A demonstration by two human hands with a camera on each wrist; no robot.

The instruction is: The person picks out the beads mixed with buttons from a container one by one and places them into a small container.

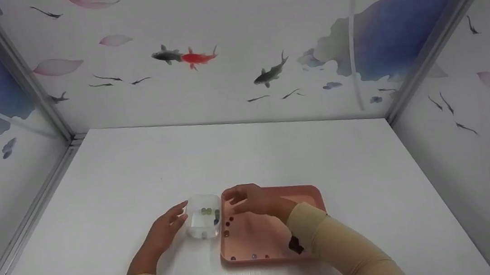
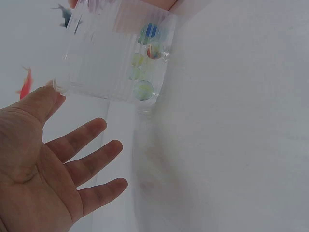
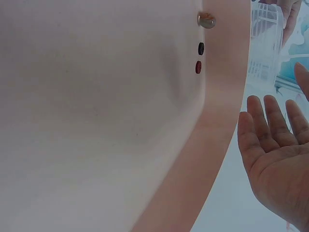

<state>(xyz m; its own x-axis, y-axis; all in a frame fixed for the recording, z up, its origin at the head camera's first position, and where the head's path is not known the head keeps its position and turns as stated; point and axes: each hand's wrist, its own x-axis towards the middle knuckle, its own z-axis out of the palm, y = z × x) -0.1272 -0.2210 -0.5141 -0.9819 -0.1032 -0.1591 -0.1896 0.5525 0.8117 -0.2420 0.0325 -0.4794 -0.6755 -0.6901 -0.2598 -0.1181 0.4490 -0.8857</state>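
A clear plastic container (image 1: 198, 230) holds several glass marbles (image 2: 143, 90), some yellow-green and one with blue. At its left side is my left hand (image 1: 163, 230), thumb and a fingertip right at the rim and the other fingers extended. My right hand (image 1: 254, 199) hovers over the far left part of an orange-pink tray (image 1: 264, 235), fingers loosely spread, holding nothing. Along the tray's left side lie a marble (image 3: 206, 20), a dark button-like disc (image 3: 201, 48) and a reddish disc (image 3: 198, 67).
Small round pieces (image 1: 254, 256) lie along the tray's near edge. Container and tray stand side by side on a white table (image 1: 238, 156). Printed panels with fish enclose the table at the back, left and right (image 1: 464, 100).
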